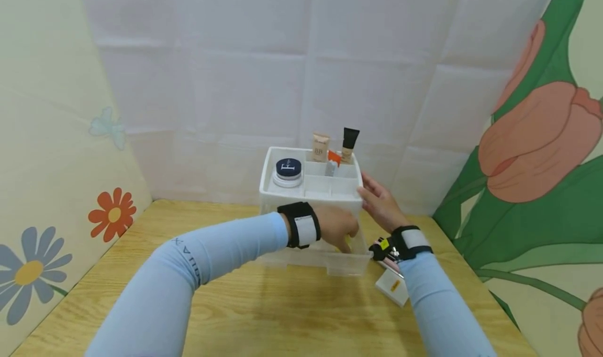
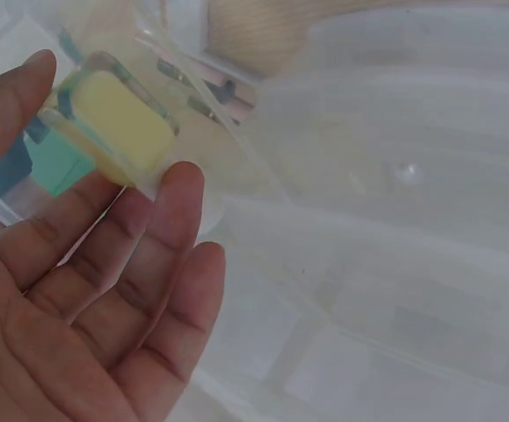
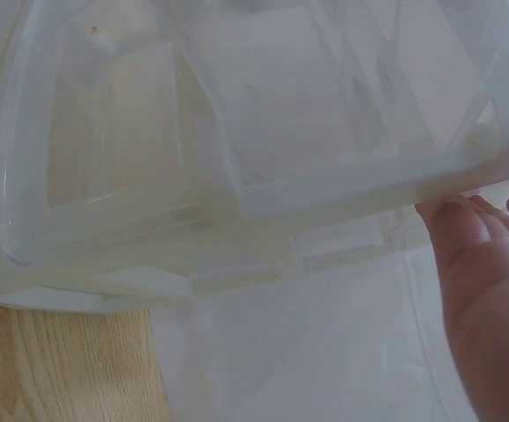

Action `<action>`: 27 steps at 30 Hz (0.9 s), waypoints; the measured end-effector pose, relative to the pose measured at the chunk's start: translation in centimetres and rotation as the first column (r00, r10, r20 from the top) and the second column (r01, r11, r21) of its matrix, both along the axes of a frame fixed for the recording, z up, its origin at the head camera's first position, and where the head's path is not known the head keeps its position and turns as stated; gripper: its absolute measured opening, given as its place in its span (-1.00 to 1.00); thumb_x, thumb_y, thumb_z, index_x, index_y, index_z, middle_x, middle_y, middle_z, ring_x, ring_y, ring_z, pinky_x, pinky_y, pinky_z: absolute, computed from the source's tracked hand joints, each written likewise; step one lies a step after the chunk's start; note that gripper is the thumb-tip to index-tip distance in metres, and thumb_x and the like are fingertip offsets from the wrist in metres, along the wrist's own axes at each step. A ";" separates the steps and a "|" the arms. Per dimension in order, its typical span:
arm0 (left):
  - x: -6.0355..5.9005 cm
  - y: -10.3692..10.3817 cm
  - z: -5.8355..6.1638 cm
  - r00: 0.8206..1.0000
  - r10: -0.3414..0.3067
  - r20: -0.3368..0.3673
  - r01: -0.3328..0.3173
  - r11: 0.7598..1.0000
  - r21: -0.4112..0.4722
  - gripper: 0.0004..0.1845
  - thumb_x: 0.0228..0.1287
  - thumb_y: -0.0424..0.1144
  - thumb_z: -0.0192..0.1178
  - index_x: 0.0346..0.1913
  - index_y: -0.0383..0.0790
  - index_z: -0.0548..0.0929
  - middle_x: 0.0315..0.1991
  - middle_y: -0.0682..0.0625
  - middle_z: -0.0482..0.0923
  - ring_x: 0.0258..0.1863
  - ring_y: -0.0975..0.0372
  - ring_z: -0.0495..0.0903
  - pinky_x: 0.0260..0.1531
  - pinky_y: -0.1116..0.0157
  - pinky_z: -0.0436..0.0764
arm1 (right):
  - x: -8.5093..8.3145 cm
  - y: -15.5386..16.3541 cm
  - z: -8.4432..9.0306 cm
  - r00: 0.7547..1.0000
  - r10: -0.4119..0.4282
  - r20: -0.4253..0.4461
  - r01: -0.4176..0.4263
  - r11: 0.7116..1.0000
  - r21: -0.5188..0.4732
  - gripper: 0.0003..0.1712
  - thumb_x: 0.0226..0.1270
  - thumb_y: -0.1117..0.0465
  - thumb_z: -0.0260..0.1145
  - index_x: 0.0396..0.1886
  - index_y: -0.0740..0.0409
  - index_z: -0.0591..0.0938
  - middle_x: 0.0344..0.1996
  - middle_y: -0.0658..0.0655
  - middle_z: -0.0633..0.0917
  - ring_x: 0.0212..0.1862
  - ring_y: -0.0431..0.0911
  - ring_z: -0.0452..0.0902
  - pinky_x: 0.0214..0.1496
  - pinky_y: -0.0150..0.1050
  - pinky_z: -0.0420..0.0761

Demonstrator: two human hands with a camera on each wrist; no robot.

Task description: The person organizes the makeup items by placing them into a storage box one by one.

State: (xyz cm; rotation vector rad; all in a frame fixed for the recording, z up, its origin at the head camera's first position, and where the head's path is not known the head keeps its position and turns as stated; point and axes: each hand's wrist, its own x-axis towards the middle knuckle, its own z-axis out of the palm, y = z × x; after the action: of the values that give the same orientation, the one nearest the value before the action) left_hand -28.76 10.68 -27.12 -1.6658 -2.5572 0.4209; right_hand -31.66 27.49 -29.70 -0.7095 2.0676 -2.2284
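A white cosmetics organizer (image 1: 282, 196) with a clear pulled-out drawer (image 1: 348, 265) stands on the table. My left hand (image 1: 335, 225) reaches down into the drawer. Between its thumb and fingertips it holds a small clear, rounded-corner case with a yellow face (image 2: 124, 119), seen close in the left wrist view; only a bit of yellow shows in the head view. My right hand (image 1: 379, 202) rests against the organizer's right side, thumb near the top rim. In the right wrist view, its fingers (image 3: 465, 224) touch the side with little bend.
On the organizer's top sit a round dark-lidded jar (image 1: 288, 167), a beige BB tube (image 1: 321, 146), a black-capped tube (image 1: 349, 140) and a small orange-topped item (image 1: 334, 158). Right of the drawer lie a white box (image 1: 392, 287) and several small cosmetics, partly behind my right wrist.
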 end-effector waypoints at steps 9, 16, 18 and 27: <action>0.0 -1.4 2.2 0.992 0.035 0.118 -0.040 0.998 0.043 -0.47 -0.09 0.16 0.25 -0.07 -0.09 0.56 -0.17 0.12 0.53 -0.22 0.31 0.47 -0.26 0.40 0.45 | 0.0 0.0 0.2 1.000 0.008 -0.012 -0.008 1.000 0.014 -0.36 0.38 0.20 -0.07 0.38 0.07 -0.07 0.33 0.18 0.02 0.24 0.02 0.10 0.07 -0.30 0.38; 1.2 -2.8 4.5 0.992 0.051 0.116 -0.059 0.996 0.071 -0.48 -0.07 0.15 0.25 -0.05 -0.06 0.55 -0.16 0.11 0.52 -0.21 0.31 0.44 -0.27 0.38 0.45 | -0.2 0.1 0.2 1.000 0.000 -0.012 0.000 1.000 0.011 -0.35 0.37 0.20 -0.05 0.38 0.07 -0.06 0.32 0.21 0.03 0.21 -0.01 0.14 0.05 -0.33 0.38; 1.5 -3.4 5.1 0.992 0.048 0.118 -0.058 0.995 0.080 -0.48 -0.07 0.14 0.25 -0.05 -0.06 0.55 -0.17 0.10 0.52 -0.22 0.32 0.43 -0.28 0.37 0.45 | -0.2 0.2 0.2 1.000 -0.010 -0.006 0.010 1.000 0.020 -0.35 0.36 0.18 -0.04 0.38 0.05 -0.05 0.33 0.19 0.03 0.21 -0.02 0.15 0.06 -0.32 0.38; 2.6 -7.5 6.5 0.986 0.039 0.161 -0.067 0.982 0.175 -0.51 -0.05 0.11 0.25 -0.06 -0.07 0.55 -0.22 0.12 0.51 -0.27 0.35 0.43 -0.28 0.42 0.43 | -0.1 0.0 0.1 1.000 -0.008 0.009 0.008 1.000 0.028 -0.35 0.36 0.17 -0.04 0.38 0.02 -0.05 0.33 0.15 0.02 0.24 0.00 0.11 0.07 -0.31 0.36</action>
State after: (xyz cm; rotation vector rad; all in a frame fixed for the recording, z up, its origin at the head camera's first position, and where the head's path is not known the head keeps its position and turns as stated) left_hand -26.12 3.18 -20.64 -1.6301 -2.6615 0.0596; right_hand -31.79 27.50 -29.57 -0.6885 2.0970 -2.1979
